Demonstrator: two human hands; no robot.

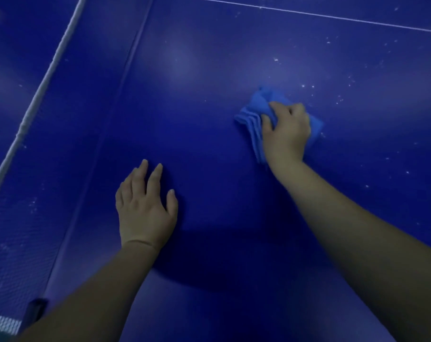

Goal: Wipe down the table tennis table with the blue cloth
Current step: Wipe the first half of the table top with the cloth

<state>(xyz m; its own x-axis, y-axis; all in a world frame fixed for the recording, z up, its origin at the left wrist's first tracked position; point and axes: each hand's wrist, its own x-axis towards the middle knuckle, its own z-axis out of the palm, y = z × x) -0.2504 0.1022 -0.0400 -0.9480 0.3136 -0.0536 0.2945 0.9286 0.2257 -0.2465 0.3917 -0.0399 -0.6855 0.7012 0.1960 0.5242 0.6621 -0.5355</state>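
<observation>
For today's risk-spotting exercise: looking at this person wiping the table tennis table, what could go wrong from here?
1. The blue cloth is bunched in the right hand, so it may only push the white specks about.
2. The left hand rests flat on the table and may leave marks.

The table (209, 82) is seen as smooth, faintly glossy blue board — speckled with pale dust; the blue cloth (256, 112) looks soft, matt, folded in ribbed layers.
</observation>
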